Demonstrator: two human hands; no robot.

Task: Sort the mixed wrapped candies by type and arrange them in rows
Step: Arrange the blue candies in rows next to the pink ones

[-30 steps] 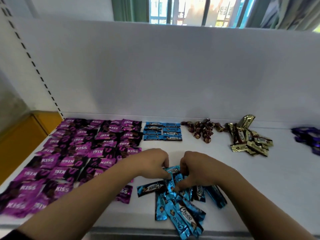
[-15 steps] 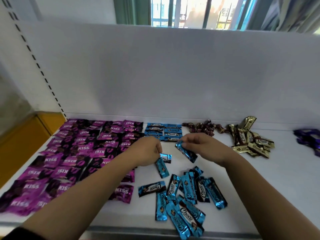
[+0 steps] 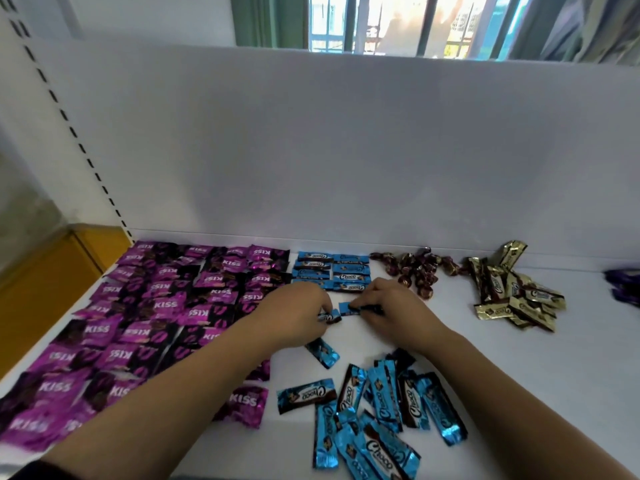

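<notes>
Purple KISS candies (image 3: 162, 306) lie in rows across the left of the white shelf (image 3: 519, 375). Blue Choco bars (image 3: 330, 271) form two short columns at the back. My left hand (image 3: 298, 313) pinches a blue Choco bar (image 3: 329, 317) against the shelf just below those columns. My right hand (image 3: 391, 306) presses another blue Choco bar (image 3: 349, 308) down beside it. A loose heap of blue Choco bars (image 3: 381, 410) lies near the front edge, and a single one (image 3: 322, 353) rests under my left wrist.
Dark brown twist-wrapped candies (image 3: 415, 268) and a pile of gold Choco bars (image 3: 512, 296) sit at the back right. Dark purple wrappers (image 3: 623, 282) show at the far right edge. A white back panel rises behind the shelf; a yellow ledge (image 3: 45, 289) lies left.
Both hands lifted blue bars out of the front heap and carried them back toward the blue columns. They now hold the bars low on the shelf just below those columns.
</notes>
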